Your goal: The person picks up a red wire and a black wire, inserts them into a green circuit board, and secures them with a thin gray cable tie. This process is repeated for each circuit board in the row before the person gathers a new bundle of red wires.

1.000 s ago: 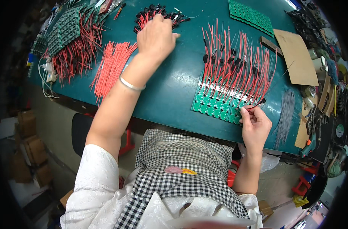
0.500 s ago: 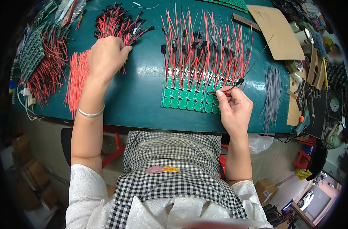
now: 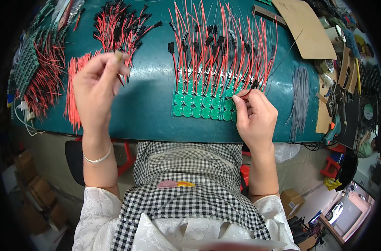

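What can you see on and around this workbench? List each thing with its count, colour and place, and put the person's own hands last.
Work mat: one, teal, covering the bench.
Circuit board panel: one, green, round pads, centre.
Wire leads with black connectors: many, red, fanned above the panel.
Loose connector leads: one pile, red and black, upper left.
Cut wires: one bundle, red, left.
Thin wires: one bundle, grey, right.
Cardboard sheet: one, brown, upper right.
Left hand: raised, pinching a red lead.
Right hand: pinching a connector lead at the panel's edge.
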